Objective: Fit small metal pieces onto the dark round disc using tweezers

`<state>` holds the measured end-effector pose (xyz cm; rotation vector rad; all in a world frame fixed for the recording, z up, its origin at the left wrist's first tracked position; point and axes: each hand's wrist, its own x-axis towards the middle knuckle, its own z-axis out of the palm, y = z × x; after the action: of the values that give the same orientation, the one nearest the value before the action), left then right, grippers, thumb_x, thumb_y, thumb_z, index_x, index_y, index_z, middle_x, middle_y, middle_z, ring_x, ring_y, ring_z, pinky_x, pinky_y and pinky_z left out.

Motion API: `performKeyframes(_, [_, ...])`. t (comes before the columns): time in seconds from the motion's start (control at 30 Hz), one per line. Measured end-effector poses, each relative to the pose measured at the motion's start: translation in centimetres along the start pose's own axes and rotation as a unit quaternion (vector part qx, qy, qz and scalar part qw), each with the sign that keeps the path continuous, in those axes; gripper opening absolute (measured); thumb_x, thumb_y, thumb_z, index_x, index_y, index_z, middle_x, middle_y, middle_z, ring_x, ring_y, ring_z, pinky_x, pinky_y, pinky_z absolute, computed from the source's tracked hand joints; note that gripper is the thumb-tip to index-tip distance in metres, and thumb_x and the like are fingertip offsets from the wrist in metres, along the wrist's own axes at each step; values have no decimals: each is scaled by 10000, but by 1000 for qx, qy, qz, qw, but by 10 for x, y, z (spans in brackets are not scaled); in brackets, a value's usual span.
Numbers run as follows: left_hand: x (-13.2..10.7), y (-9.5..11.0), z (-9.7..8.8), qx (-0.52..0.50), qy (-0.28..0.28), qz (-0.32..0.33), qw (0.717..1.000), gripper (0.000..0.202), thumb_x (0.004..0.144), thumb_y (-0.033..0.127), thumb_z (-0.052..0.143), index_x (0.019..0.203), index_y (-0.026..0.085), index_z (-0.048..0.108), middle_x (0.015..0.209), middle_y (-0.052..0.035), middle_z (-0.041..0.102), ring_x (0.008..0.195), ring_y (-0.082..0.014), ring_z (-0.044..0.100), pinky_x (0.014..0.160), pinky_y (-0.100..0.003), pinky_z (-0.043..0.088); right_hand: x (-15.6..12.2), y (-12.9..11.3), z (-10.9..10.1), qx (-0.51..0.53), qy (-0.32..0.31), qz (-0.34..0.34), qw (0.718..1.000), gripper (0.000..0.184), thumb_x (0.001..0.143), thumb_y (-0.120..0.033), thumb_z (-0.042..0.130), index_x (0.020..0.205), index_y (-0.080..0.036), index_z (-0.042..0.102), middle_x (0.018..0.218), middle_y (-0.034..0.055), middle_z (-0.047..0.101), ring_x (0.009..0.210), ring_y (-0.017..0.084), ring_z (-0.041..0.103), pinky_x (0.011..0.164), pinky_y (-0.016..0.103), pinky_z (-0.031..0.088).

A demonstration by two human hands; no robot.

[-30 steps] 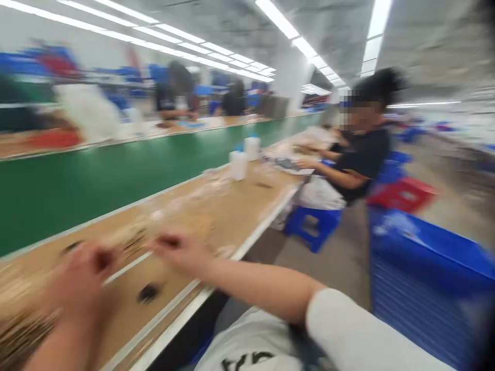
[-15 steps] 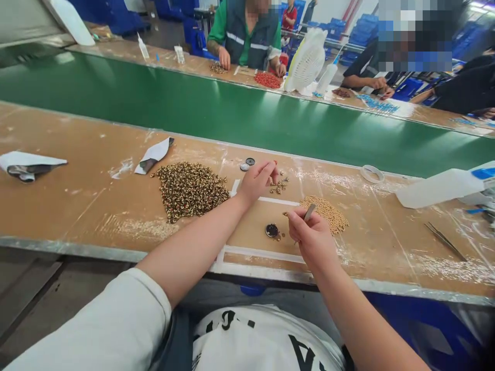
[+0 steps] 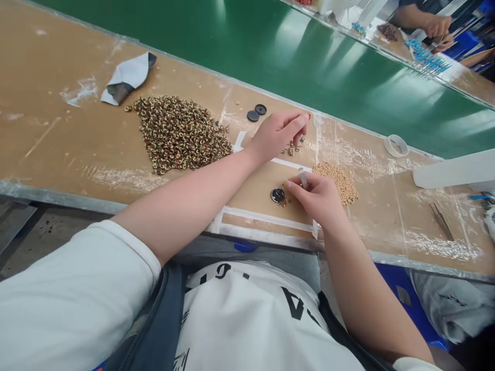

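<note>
My left hand is closed, its fingertips pinching a small orange-red piece above a few loose metal pieces. My right hand is closed too, with metal tweezers tucked against the fingers and partly hidden. Its thumb and index tips meet just right of a small round dish filled with something black and shiny. Whether a tiny piece sits in those tips, I cannot tell. Behind the right hand is a heap of small tan beads. A large heap of gold-and-dark pieces lies left of my left hand.
Two black round lids lie behind my left forearm. A folded grey-white sheet is at the left. On the right are a tape ring, a white bottle and other tweezers. Beyond the green belt a co-worker's hands handle blue pieces.
My view has tilted down and rolled. My right fingertips, which showed a tiny dark-gold piece, have come nearer the round dish. My left hand still holds the orange-red piece.
</note>
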<state>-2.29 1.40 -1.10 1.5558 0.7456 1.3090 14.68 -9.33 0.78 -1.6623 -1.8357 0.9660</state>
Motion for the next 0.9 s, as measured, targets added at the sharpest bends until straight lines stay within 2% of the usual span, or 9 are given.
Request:
performKeyframes(0.07, [0,-1,0,-2,-3,15,1000,419,1066,448,484,738,224,616,629,2,605,633,-114,488,635,-299,410,-1,-1,0,-14,4,-17,1000,263,861,-433,737,787,-183,770,639,7,626,565,127,463,572,300,378])
performKeyframes(0.17, [1,-3,1,-18,-9,44,999,389,1076,329,483,729,206,608,628,-2,590,608,-117,523,640,-306,411,-1,-1,2,-37,7,-39,999,230,871,-403,733,788,-193,779,678,12,638,605,142,512,612,312,414])
performKeyframes(0.3, [3,-3,2,-24,-14,48,998,383,1084,241,467,726,165,579,626,7,561,594,-90,544,654,-266,424,0,-1,5,-61,9,-53,997,177,874,-347,733,791,-200,784,701,11,631,629,147,533,635,319,422])
performKeyframes(0.53, [2,2,2,10,-7,29,1000,382,1091,226,425,742,155,565,622,44,534,588,-48,524,696,-214,438,-3,-2,7,-72,21,-67,995,108,864,-315,751,824,-234,809,731,17,644,657,160,567,651,329,452])
performKeyframes(0.77, [5,-4,1,9,-24,67,997,369,1086,208,419,743,187,554,611,51,534,584,-26,496,772,-206,471,-2,-6,5,-64,10,-42,997,105,833,-324,773,795,-230,797,717,15,664,622,160,560,624,335,452])
performKeyframes(0.9, [7,-11,3,-17,-14,84,996,376,1084,223,437,729,166,547,618,56,515,566,-22,533,771,-217,469,-3,-7,5,-77,8,-67,995,84,841,-287,753,816,-230,809,731,10,661,644,154,575,636,320,462])
